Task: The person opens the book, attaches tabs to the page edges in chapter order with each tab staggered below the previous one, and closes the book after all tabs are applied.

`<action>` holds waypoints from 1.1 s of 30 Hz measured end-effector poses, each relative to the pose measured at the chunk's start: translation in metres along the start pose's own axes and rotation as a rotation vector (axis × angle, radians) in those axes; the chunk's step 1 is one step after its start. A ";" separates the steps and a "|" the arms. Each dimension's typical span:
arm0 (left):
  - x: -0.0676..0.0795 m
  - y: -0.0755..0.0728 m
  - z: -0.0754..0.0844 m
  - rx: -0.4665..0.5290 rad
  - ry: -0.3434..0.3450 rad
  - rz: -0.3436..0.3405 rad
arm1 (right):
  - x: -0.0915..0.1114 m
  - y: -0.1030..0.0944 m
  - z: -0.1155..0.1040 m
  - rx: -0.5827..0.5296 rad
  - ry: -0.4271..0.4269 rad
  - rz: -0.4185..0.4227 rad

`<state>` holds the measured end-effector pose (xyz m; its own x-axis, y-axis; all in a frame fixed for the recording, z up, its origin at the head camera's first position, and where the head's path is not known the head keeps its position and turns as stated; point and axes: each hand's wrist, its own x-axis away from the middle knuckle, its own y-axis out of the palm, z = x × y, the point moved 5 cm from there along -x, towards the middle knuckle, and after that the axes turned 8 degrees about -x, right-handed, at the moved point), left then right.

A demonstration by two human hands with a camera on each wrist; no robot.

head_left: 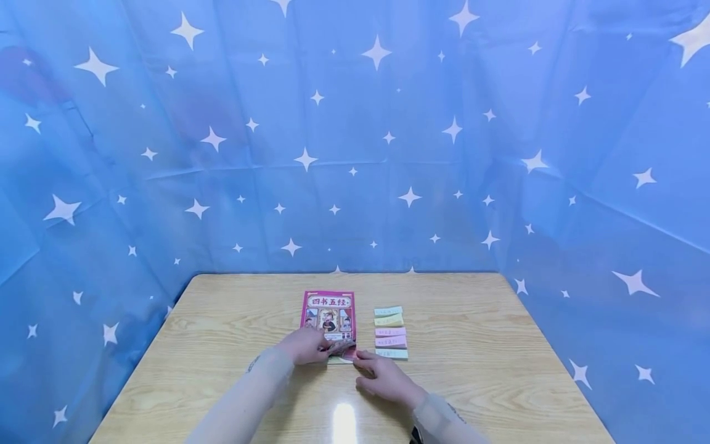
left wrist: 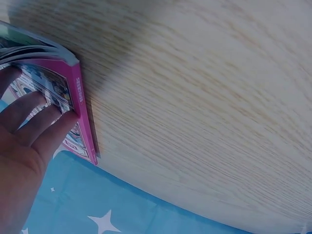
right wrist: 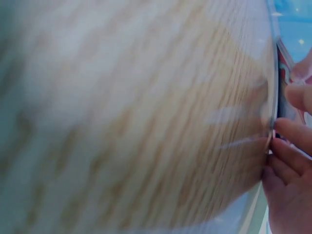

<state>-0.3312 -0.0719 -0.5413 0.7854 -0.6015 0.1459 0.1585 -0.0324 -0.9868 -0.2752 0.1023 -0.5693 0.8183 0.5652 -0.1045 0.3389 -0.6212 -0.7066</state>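
Observation:
A pink-covered illustrated book [head_left: 328, 302] lies on the table, its spine to the left. My left hand [head_left: 306, 346] holds the book's lower part, several fingers spread over the cover [left wrist: 80, 107]. The thumb is hidden in the left wrist view. The lower edge is lifted and bent at the fingertips in the head view, and the page ends look curved and slightly parted in the left wrist view. My right hand [head_left: 388, 379] rests beside the lower right corner, its fingertips [right wrist: 285, 126] lined up at the book's edge.
To the right of the book, several pastel paper strips with handwriting, among them a pink one [head_left: 391, 332], lie in a column. The wooden table [head_left: 471, 345] has a blue star-patterned curtain [head_left: 355, 142] behind it and along both sides.

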 end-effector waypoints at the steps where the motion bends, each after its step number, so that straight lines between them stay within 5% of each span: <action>1: -0.001 0.000 0.000 -0.011 0.008 0.003 | 0.000 0.000 0.000 0.002 0.000 0.001; 8: 0.000 0.002 0.003 -0.073 0.015 0.016 | 0.000 0.001 0.000 0.017 -0.013 0.012; 16: 0.003 -0.001 0.015 -0.200 0.101 0.085 | 0.000 0.002 0.003 0.024 0.011 0.005; 33: -0.001 -0.005 0.005 -0.056 0.012 -0.009 | -0.003 0.001 0.003 0.011 0.055 -0.017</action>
<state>-0.3296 -0.0672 -0.5360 0.7768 -0.6106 0.1538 0.1314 -0.0817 -0.9880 -0.2784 0.1017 -0.5721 0.8372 0.5443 -0.0539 0.3477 -0.6057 -0.7157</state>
